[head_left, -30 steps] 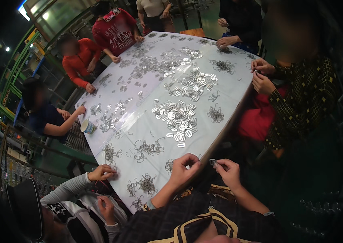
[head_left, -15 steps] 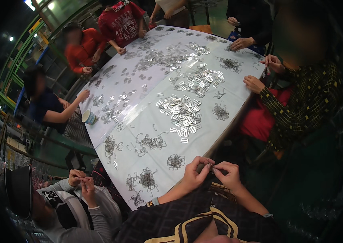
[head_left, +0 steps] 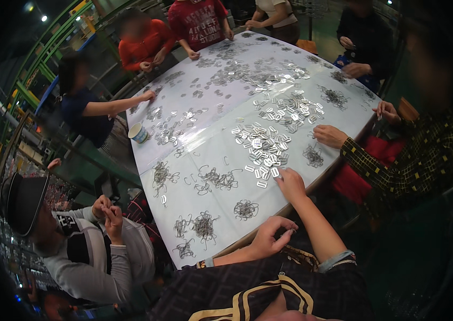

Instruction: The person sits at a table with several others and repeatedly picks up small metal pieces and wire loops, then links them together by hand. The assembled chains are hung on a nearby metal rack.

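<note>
Right hand (head_left: pixel 291 185) has stretched forward to the metal slides (head_left: pixel 258 144).

Head-worn fisheye view, down across the table (head_left: pixel 218 202)

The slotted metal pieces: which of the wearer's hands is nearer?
Right. The right hand is beside the metal pieces; the left hand is farther back, by the table edge.
</note>
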Motion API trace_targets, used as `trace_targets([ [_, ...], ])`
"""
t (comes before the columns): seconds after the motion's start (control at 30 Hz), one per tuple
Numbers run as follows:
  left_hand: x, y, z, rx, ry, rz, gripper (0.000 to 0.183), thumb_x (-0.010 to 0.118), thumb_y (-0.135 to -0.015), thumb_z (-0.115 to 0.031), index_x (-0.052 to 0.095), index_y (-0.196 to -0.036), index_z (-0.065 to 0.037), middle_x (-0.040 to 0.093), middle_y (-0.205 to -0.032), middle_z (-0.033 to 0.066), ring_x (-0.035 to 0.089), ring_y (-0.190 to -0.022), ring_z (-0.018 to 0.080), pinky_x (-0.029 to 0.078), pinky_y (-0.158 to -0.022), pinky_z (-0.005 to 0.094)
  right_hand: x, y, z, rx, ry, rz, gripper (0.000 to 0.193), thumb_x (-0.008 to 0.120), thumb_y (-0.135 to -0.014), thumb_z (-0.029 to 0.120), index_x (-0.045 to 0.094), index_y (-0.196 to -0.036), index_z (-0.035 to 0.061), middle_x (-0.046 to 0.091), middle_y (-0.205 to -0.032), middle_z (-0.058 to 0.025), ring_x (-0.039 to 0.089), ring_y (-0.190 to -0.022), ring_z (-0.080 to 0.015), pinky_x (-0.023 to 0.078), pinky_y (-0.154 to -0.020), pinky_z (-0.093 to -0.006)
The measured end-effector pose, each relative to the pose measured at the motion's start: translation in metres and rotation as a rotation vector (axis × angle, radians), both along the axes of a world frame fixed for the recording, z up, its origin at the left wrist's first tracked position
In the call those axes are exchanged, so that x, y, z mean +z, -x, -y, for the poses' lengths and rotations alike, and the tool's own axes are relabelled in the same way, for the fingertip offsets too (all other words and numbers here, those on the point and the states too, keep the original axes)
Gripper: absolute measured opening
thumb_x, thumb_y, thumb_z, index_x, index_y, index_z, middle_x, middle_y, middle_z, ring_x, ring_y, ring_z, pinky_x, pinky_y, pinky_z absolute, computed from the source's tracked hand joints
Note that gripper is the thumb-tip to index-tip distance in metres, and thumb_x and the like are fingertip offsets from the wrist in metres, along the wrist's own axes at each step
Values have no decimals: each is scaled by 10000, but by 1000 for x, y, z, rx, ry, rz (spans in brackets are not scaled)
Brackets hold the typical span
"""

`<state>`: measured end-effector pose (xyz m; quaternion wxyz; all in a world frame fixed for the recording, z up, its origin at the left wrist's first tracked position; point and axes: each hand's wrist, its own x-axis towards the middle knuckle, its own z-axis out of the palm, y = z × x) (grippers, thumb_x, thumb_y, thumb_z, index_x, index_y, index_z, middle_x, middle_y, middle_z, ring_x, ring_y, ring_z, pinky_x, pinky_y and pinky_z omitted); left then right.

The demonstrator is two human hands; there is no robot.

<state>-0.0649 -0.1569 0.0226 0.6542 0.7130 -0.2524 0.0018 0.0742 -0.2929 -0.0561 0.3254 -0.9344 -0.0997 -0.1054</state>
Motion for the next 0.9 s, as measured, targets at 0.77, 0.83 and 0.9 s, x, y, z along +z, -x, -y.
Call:
trace_targets([
  [0.77,-18,-1,2,100,-77,-115,91,635,-838,-36,601,-920,-12,678,-890,107,648,-830,226,498,-757,313,69,121,37,32,-908,-411,208,669,-872,133,671,-757,-40,562,-596,0,493,-553,-52,378,-511,-230],
  [0.83,-18,-1,2,111,-103,-99,107,652,-824,-63,609,-918,-33,672,-867,108,641,-790,262,490,-729,330,65,127,39,24,-892,-368,204,657,-877,122,666,-766,-50,553,-618,-13,496,-563,-63,377,-520,-235],
  [0.9,-14,0,2,117,-137,-67,105,652,-824,-71,604,-908,-32,660,-844,115,633,-772,266,486,-708,336,65,131,38,23,-862,-346,191,648,-877,108,665,-778,-55,553,-646,-29,505,-581,-77,381,-532,-241],
])
